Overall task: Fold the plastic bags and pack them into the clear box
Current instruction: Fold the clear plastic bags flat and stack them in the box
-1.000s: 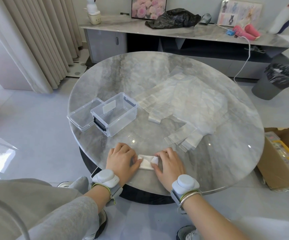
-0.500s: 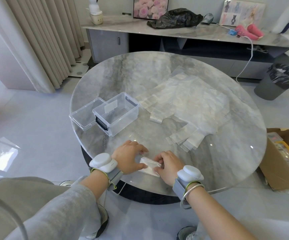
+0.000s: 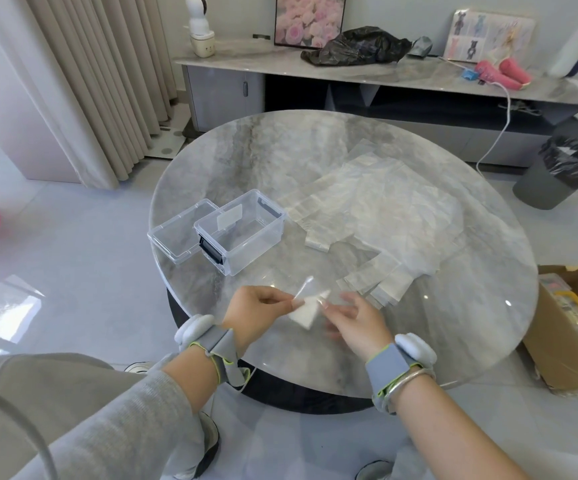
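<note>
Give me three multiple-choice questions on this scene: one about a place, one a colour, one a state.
1. The lid of the clear box lies: A on it; B beside it on the table; C on the floor.
2. The crumpled bag on the sideboard is: A pink; B black; C blue.
3. The folded bag is: A in the box; B flat under both palms; C pinched by the left hand.
Answers: B, it sits left of the open box; B, dark glossy plastic; C, fingertips grip its edge.

Home living room: curtains (image 3: 100,81), sideboard (image 3: 350,77), framed picture (image 3: 310,19).
</note>
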### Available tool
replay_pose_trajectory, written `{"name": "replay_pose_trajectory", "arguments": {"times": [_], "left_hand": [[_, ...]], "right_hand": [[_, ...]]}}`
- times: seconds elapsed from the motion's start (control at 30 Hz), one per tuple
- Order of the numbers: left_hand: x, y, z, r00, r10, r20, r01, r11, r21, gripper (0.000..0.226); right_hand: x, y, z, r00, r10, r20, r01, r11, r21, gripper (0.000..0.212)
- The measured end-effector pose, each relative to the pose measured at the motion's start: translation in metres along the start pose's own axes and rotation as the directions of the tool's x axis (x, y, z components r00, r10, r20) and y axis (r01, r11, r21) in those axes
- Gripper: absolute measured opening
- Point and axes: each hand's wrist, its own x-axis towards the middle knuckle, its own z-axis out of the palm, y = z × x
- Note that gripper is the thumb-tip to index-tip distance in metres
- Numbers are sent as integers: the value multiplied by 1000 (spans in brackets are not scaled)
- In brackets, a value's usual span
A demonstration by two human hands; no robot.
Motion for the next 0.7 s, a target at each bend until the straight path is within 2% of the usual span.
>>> {"name": "replay_pose_trajectory", "arguments": {"times": [0.03,0.1,0.2,0.27,0.37,0.43,0.5,0.53,0.57,0.6,0.63,0.67,0.7], "left_hand": [[-2,1,2,998,-60,-3,59,994,-89,16],[-4,2,6,992,-130,-5,127,976,-175,17],[-8,-1,12,980,-201,15,197,942,-271,13],[-8,-5,14,970,-240,40,240,920,-310,14],[-8,-9,17,955,-290,61,294,898,-327,13],[-7,-9,16,957,-284,60,289,919,-266,14],[-2,-8,8,984,-164,-69,158,985,-73,12],[3,-9,-1,983,-12,-184,38,990,139,9],[9,-8,-12,940,199,-277,-74,912,403,11],[15,-9,-24,865,410,-289,-150,761,631,22],[22,-10,-35,790,561,-245,-189,604,774,36],[27,-10,-43,737,648,-194,-201,484,852,49],[32,-9,-48,703,692,-164,-193,408,892,56]], "right_hand": [[-3,-3,3,996,63,58,-69,991,113,40],[-9,-7,7,989,71,127,-97,973,208,28],[-10,-7,13,1000,-2,24,-3,979,202,17],[-8,-7,16,998,-31,-62,40,986,164,3],[-3,-8,21,991,-69,-111,81,991,106,17],[1,-8,23,984,-120,-129,127,991,43,20],[4,-9,22,976,-147,-159,147,989,-10,20],[6,-8,21,974,-147,-172,144,989,-29,19],[7,-9,19,974,-143,-178,137,990,-46,17],[8,-9,17,974,-137,-182,128,990,-61,16],[8,-9,15,974,-138,-181,127,989,-69,16],[8,-9,14,974,-141,-177,129,989,-75,16],[7,-9,13,974,-146,-171,133,988,-83,16]]}}
